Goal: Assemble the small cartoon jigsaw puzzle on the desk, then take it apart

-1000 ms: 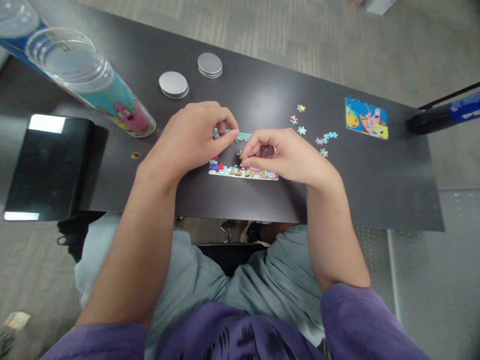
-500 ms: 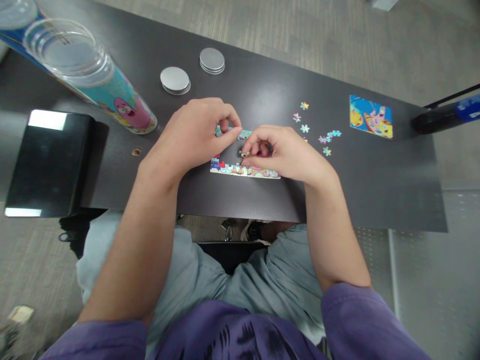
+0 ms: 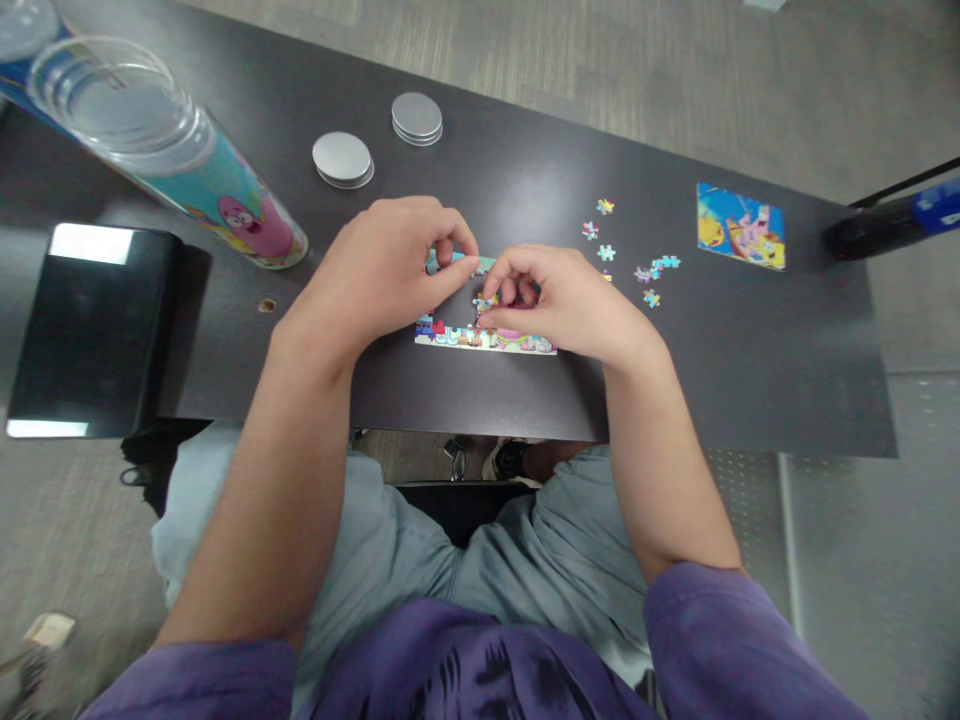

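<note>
A partly assembled jigsaw puzzle lies on the dark table, its lower edge strip in view and its middle partly bare. My right hand is over its right side, thumb and forefinger closed on a small puzzle piece. Over the upper left of the puzzle is my left hand, thumb and forefinger pinched together; whatever is between them, if anything, is too small to tell. Both hands hide parts of the puzzle. Several loose pieces lie to the right of it.
A picture card and a dark bottle are at the right. Two stacks of silver discs lie at the back. Clear-topped printed tubes and a black box stand at the left. The table's front edge is near my lap.
The small piece in my right hand has turned and shows more of its coloured face. My left hand keeps nearly the same pose. The whole view has shifted slightly.
</note>
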Demonstrator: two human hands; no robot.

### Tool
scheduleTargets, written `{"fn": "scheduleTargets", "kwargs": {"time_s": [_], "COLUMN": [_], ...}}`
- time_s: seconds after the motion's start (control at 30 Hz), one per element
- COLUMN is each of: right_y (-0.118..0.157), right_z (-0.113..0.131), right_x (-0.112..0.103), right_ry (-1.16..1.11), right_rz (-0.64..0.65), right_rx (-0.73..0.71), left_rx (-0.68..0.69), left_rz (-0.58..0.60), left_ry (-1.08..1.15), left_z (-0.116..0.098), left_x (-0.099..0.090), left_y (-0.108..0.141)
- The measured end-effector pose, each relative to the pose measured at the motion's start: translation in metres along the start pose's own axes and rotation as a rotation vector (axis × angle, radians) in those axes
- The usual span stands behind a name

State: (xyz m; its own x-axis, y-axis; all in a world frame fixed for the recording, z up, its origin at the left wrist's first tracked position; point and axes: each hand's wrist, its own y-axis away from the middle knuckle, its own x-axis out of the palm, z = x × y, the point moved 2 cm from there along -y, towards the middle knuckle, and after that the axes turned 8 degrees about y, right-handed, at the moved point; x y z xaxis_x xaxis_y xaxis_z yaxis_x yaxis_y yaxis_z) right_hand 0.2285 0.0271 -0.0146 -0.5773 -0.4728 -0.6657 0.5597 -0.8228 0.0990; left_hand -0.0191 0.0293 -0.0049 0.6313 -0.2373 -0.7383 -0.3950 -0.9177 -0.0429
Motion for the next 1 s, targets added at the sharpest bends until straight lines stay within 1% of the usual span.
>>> {"fn": "scheduleTargets", "kwargs": {"time_s": [0.1,0.27,0.37,0.47,0.53,0.63,0.7,0.73,0.8,0.83,0.9,1.0], "right_y": [0.003,0.012,0.019,0.028,0.036,0.048,0.052,0.052,0.048,0.044,0.036,0.027], "right_z": [0.001,-0.001,-0.008,-0.023,-0.038,-0.062,-0.078,-0.086,-0.1,-0.106,-0.116,-0.125], "right_x": [-0.006,-0.029,-0.046,-0.067,-0.083,-0.104,-0.111,-0.112,-0.109,-0.106,-0.099,-0.088], "right_ry": [0.036,0.032,0.047,0.077,0.123,0.218,0.263,0.271,0.28,0.305,0.375,0.45], "right_rz": [-0.046,-0.232,-0.335,-0.466,-0.558,-0.742,-0.815,-0.818,-0.755,-0.67,-0.562,-0.473], "right_rx": [0.008,0.0,0.016,-0.032,-0.026,0.076,0.154,0.184,0.233,0.235,0.216,0.21], "left_rx": [-0.004,0.038,0.055,0.079,0.083,0.085,0.086,0.088,0.08,0.072,0.06,0.061], "left_rz": [0.01,0.061,0.104,0.112,0.094,0.065,0.045,0.026,-0.009,-0.015,-0.011,-0.011], "left_ry": [0.008,0.039,0.028,0.023,0.027,0.044,0.043,0.039,0.029,0.021,0.003,-0.005], "left_z": [0.0,0.003,0.005,0.006,0.005,0.005,0.005,0.005,0.005,0.004,0.004,0.003], "left_x": [0.0,0.006,0.011,0.013,0.013,0.012,0.01,0.009,0.007,0.006,0.005,0.007], "left_y": [0.0,-0.001,-0.004,-0.005,-0.004,-0.002,-0.001,-0.001,-0.001,0.0,-0.001,-0.002]}}
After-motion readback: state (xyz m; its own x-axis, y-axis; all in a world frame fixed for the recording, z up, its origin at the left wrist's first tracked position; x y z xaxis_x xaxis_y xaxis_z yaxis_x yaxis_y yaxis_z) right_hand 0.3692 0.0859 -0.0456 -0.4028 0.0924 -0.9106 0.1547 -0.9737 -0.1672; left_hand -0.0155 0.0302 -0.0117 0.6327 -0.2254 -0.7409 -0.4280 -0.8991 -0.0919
